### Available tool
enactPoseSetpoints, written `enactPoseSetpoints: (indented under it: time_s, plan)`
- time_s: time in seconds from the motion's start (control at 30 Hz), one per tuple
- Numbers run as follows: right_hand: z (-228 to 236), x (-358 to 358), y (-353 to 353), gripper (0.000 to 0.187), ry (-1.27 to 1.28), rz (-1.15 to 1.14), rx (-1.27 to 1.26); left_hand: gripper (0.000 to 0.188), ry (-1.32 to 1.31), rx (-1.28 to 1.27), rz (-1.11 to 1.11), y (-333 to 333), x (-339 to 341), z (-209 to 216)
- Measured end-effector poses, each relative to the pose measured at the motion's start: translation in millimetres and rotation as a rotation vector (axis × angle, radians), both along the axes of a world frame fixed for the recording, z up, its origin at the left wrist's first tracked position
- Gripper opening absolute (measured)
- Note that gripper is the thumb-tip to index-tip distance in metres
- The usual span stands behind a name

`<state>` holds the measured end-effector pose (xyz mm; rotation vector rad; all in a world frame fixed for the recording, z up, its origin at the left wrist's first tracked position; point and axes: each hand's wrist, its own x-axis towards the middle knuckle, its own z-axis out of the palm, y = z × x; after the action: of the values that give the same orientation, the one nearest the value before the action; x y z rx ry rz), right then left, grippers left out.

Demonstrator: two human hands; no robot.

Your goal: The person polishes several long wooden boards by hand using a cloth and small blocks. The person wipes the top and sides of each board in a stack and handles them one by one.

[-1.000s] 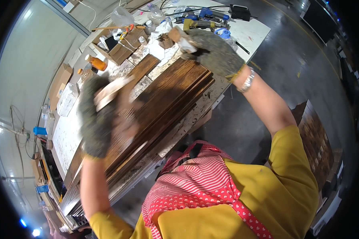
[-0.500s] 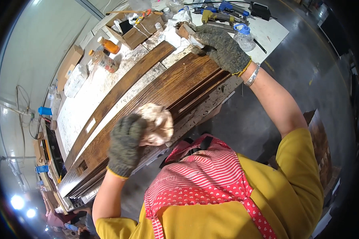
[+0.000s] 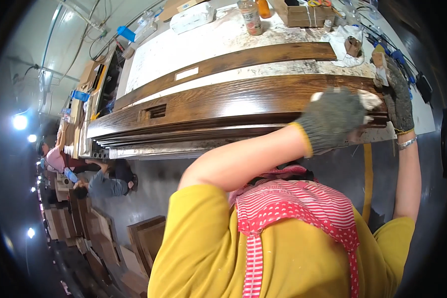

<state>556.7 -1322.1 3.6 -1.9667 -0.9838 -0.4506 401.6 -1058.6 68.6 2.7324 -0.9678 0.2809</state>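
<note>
The floor [image 3: 159, 188] is grey, the lamps [image 3: 20, 121] bright.

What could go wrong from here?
The left hand, with a pale cloth, is close to the right hand at the right end of the top board, so the two might bump. The stack of brown boards lies near the front edge of the table, so a hard push could perhaps shift it.

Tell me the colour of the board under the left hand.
The board is dark brown; see head view.
</note>
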Motion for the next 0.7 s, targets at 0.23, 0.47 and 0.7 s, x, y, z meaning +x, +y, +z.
enactPoseSetpoints:
  time_s: [0.23,0.47,0.7]
  plan:
    - [17.8,-22.9,-0.8,0.053,-0.252,-0.248,-0.286,0.067,-0.071,0.038,0.481,211.2,-126.7,-10.4]
    - [61.3,-69.6,-40.7,0.038,0.625,-0.265,0.431,0.04,0.079,-0.594,0.77,295.6,-117.1,37.4]
    - [45.6,-96.1,-55.8,0.034,0.442,-0.316,-0.007,0.039,0.03,0.186,0.709,237.5,-33.0,-12.0]
